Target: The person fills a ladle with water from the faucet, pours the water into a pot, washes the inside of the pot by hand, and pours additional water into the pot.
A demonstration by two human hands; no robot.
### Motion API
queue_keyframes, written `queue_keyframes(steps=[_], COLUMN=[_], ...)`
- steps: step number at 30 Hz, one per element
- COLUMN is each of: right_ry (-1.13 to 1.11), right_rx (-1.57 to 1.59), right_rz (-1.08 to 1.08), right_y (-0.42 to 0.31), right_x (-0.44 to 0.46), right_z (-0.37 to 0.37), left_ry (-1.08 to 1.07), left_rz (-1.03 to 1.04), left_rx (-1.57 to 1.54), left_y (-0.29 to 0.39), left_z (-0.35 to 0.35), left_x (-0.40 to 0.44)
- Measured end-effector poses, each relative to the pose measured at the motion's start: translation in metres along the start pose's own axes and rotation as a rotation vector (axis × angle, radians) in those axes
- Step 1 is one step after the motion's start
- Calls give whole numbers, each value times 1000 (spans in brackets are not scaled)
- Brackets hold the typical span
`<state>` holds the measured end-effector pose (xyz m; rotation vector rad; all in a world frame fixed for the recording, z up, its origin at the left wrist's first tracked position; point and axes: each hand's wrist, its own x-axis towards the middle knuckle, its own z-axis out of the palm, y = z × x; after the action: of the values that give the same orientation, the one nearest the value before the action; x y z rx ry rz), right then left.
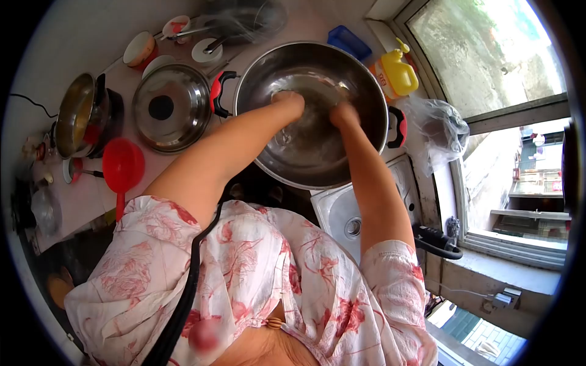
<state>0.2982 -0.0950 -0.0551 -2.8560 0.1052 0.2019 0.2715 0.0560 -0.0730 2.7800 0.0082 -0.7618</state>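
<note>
A large steel pan (259,149) with two red-and-black side handles holds murky, greyish water. Both of my hands reach down inside it. My left hand (289,101) is left of the pan's middle, its fingers hidden from view. To the right, my right hand (344,111) is at the water, its fingers blurred and partly hidden. A small pale yellowish patch shows just beyond the right hand, too unclear to name. Whether either hand grips anything is not visible.
A metal sink (334,210) lies under my right forearm. Left of the pan are a steel lid (183,110), a red ladle-like scoop (124,163) and another pan (76,113). A yellow pump bottle (397,73), blue tray (349,41) and plastic bag (441,131) stand by the window.
</note>
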Motion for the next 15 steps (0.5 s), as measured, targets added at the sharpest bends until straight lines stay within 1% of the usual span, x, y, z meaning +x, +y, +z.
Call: queue_keyframes(steps=[1,2,3,5,6,8,9,10,11,12,13,15], right_ry=[-383,-768,-770,-663,-666,-100,-100,-165,-228,-231,-233,173], right_rx=[227,450,447,93,91,32,28,-12,-50,-122,-128,-11], right_rz=[124,248,242,-117,-127,-148,-150,-349,-545,-718,-721,-866], right_y=[0,1,-7,-31,-37,-33,-24,-11,5,24,26,28], right_x=[4,8,5,-11,-19,-30,-28,-23,-18,-7,-15,-34], right_z=[12,23,19,-6,-21,-48,-49,-47,-42,-26,-30,-42], left_ry=[213,55,58,-282,-280,-317,-335,-335,-110,122,125,261], left_rz=[34,27,22,128,119,28,-12,-9,212,428,427,653], left_rx=[-65,-7,-10,268,264,134,70,66,183,296,291,421], left_y=[0,6,13,19,21,28,30,27,18,11,7,-1], left_z=[0,-2,-7,-20,-34,-70,-76,-69,-56,-47,-41,-35], left_x=[-1,2,0,-8,-20,-56,-65,-66,-64,-61,-58,-53])
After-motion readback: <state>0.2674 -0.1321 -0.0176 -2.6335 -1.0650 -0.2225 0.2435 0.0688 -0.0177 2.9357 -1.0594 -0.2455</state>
